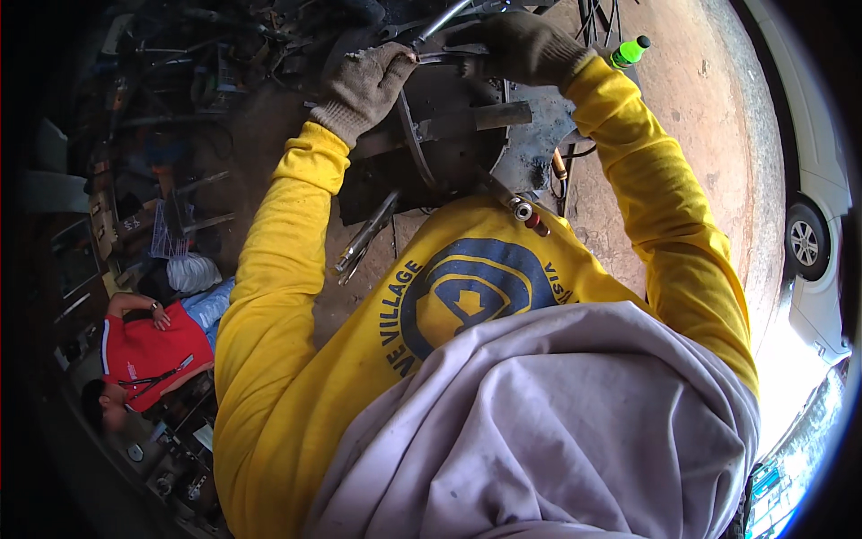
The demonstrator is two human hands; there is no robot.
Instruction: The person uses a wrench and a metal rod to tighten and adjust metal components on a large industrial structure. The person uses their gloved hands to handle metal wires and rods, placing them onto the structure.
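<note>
My left hand (366, 88), in a worn brown knit glove, is closed with its thumb and fingertips at the lower end of a shiny metal rod (440, 22). To its right, my right hand (532, 49) wears the same kind of glove. Its fingers reach left into shadow, beside a short metal bar (449, 58) between the hands; their grip is unclear. Below both hands stands a dark metal assembly with a flat protruding bar (476, 119), a curved strip (415, 144) and a grey plate (532, 154).
Close to my body are a metal tube (368, 232) and a round metal fitting with a red part (530, 214). A green bottle (630, 52) stands beyond my right wrist. At left, a person in a red shirt (154, 350) is among cluttered tools. A white car (813, 207) is at right.
</note>
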